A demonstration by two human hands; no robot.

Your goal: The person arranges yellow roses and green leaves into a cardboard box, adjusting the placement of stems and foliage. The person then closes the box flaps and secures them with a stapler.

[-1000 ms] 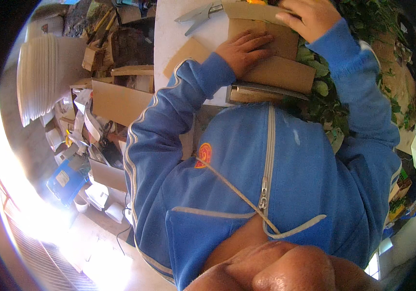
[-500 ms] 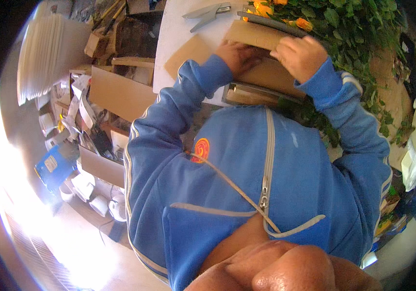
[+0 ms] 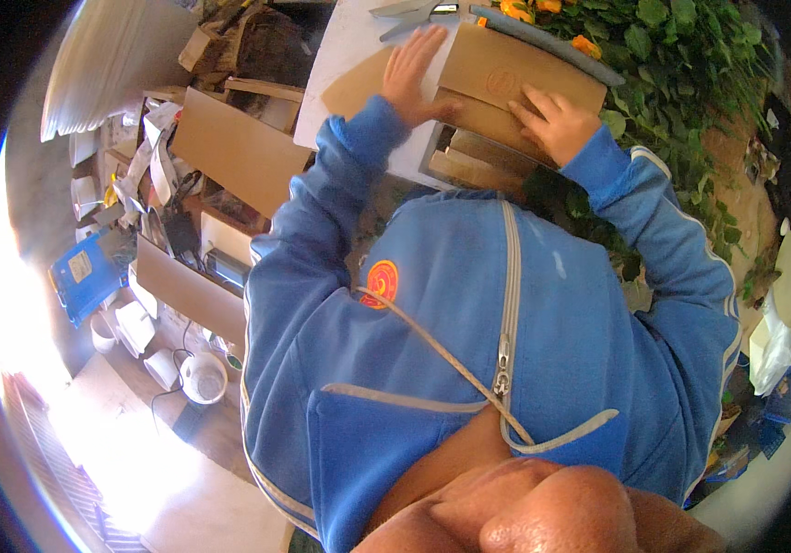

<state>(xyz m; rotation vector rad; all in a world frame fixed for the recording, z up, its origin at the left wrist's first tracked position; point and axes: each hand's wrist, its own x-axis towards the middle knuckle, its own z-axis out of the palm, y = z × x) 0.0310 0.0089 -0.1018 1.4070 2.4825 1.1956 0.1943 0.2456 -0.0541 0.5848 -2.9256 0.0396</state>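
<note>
Head view: the left hand (image 3: 411, 76) lies flat, fingers spread, grip wide open and holding nothing, pressing a brown cardboard sheet (image 3: 359, 85) on the white bench (image 3: 345, 51). Just right of it, the right hand (image 3: 557, 123) rests palm down, grip also open, on a brown cardboard envelope (image 3: 515, 78) bearing a faint round stamp. Beyond the left fingertips lie grey scissors (image 3: 409, 9). Right of the right hand grow green leaves (image 3: 681, 64) with orange flowers (image 3: 517, 9).
</note>
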